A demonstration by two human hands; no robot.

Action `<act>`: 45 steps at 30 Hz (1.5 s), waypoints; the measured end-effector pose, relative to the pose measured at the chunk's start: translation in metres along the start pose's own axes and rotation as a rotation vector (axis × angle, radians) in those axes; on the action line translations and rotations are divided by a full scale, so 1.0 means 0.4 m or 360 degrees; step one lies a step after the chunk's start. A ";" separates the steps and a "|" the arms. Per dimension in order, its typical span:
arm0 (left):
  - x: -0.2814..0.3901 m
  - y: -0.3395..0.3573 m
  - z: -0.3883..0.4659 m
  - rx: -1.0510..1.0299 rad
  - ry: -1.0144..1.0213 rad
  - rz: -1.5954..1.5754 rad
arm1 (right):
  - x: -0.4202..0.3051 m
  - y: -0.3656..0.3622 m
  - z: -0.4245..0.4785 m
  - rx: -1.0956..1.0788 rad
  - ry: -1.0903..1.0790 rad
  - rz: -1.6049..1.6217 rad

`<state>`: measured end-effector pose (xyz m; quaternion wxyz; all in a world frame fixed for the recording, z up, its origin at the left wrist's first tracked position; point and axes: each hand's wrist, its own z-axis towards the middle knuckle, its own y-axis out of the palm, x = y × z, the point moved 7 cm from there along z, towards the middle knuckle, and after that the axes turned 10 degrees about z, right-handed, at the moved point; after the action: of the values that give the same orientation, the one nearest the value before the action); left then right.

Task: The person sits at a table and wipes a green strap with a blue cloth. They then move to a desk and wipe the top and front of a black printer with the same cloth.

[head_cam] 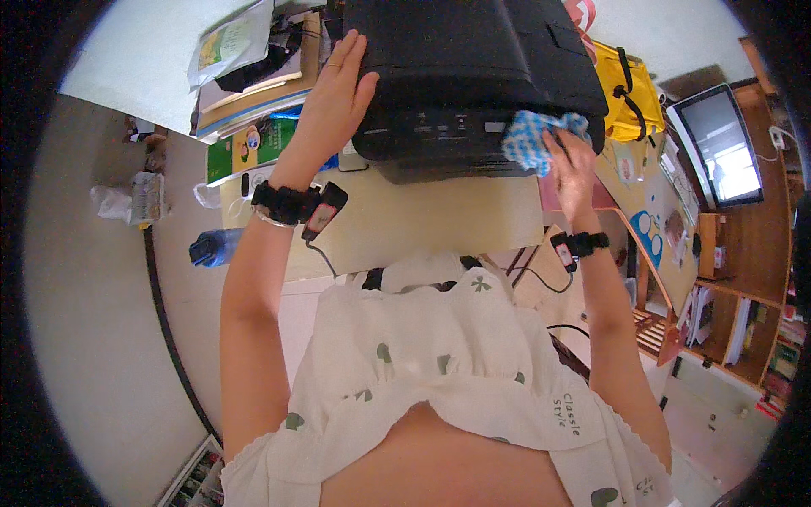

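Observation:
A black printer (456, 76) with a control panel on its front stands on a light-coloured desk (418, 215). My left hand (340, 95) lies flat against the printer's left edge, fingers extended and holding nothing. At the front right of the printer, my right hand (573, 165) holds a crumpled blue-and-white checked cloth (537, 141) against the front face beside the panel. Part of the cloth bulges out to the left of my fingers. Each wrist bears a black strap with a small cabled device.
Left of the printer are stacked papers and folders (253, 104) and a green booklet (222, 158). A blue bottle (218, 247) is near the desk's left edge. To the right are a yellow bag (627, 95), a monitor (719, 146) and wooden shelves (747, 298).

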<state>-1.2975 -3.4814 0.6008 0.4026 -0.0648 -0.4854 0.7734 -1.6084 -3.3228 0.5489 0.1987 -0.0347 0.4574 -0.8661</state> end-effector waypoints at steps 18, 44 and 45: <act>-0.008 0.013 0.004 0.0083 0.0070 0.0026 | -0.074 0.272 -0.045 -0.0224 0.0820 -0.0336; -0.030 0.008 -0.010 0.0081 0.0070 0.0081 | -0.193 0.292 0.054 -0.0908 0.0541 0.0172; -0.022 0.013 -0.001 0.0081 0.0066 0.0043 | -0.143 0.260 0.050 -0.0587 0.0494 0.0096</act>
<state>-1.2944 -3.4883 0.5939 0.4037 -0.0771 -0.4562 0.7893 -1.5184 -3.3693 0.4835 0.1420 0.0768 0.6336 -0.7566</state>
